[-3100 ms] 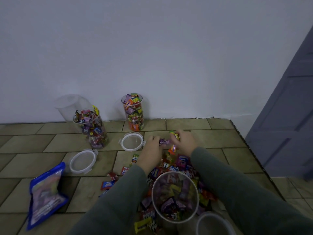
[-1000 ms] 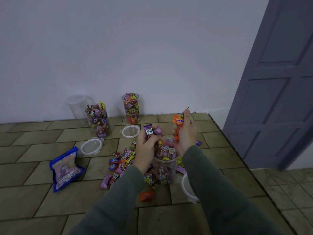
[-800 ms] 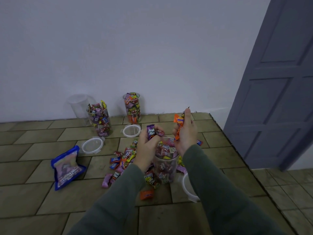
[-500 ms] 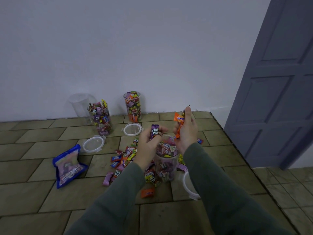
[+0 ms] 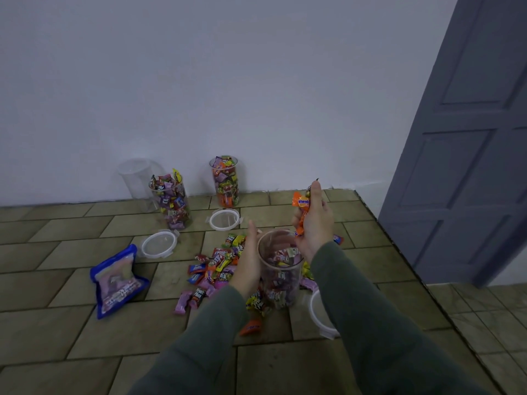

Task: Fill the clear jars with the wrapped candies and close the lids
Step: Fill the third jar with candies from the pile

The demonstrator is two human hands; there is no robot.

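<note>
Tiled flooring point(image 5: 85, 332) meets a plain white wall point(image 5: 228, 81), with a grey door point(image 5: 470, 138) at right.

Jars, count four. One empty jar point(image 5: 137, 181) stands by the wall; one full jar point(image 5: 172, 205) stands just in front of it; one full jar point(image 5: 225, 181) stands further right by the wall; one part-filled jar point(image 5: 281, 269) stands between the person's hands. None carries a lid.

Lids, count three: first lid point(image 5: 158, 244), second lid point(image 5: 224, 219), third lid point(image 5: 320, 313), all flat on the floor.

Loose candies point(image 5: 216, 263) lie in a pile left of and around the part-filled jar. One blue bag point(image 5: 116, 279) lies well to the left.

Left hand point(image 5: 249, 263): fingers straight, holding nothing, just beside the jar wall; contact cannot be confirmed. Right hand point(image 5: 313, 223): raised above the jar rim, fingers curled round several candies, including an orange candy point(image 5: 301, 201).
</note>
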